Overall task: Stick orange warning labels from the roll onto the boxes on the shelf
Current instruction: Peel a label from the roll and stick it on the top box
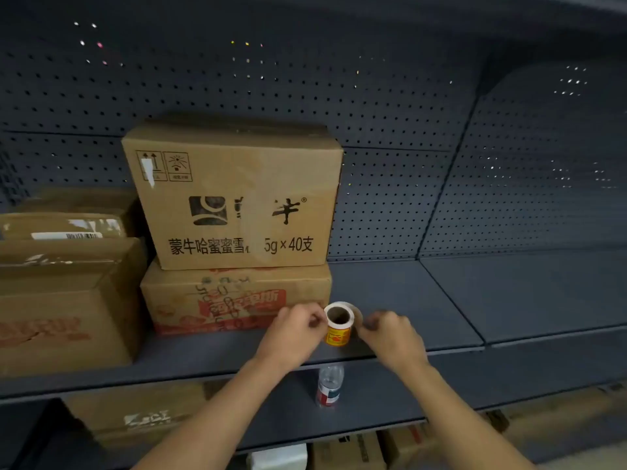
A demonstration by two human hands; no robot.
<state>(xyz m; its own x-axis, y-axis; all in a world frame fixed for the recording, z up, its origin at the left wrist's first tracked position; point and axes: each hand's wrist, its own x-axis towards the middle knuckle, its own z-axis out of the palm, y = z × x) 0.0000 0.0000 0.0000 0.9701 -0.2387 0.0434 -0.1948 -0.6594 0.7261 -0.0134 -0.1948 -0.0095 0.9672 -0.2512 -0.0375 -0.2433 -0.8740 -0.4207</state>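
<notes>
Dark shelf (407,300) spans frame; stacked boxes (234,198) left of centre. Low centre, left hand (291,329) grip closed on label roll (338,322), orange label showing; right hand (390,334) pinches beside roll, contents unclear. Bottle (329,385) below.

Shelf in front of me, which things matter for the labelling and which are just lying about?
Job: white roll of orange labels, plain brown cardboard box, red-printed cardboard box, left stacked cardboard boxes.
Lying about: clear plastic water bottle, lower-shelf cardboard box.
</notes>
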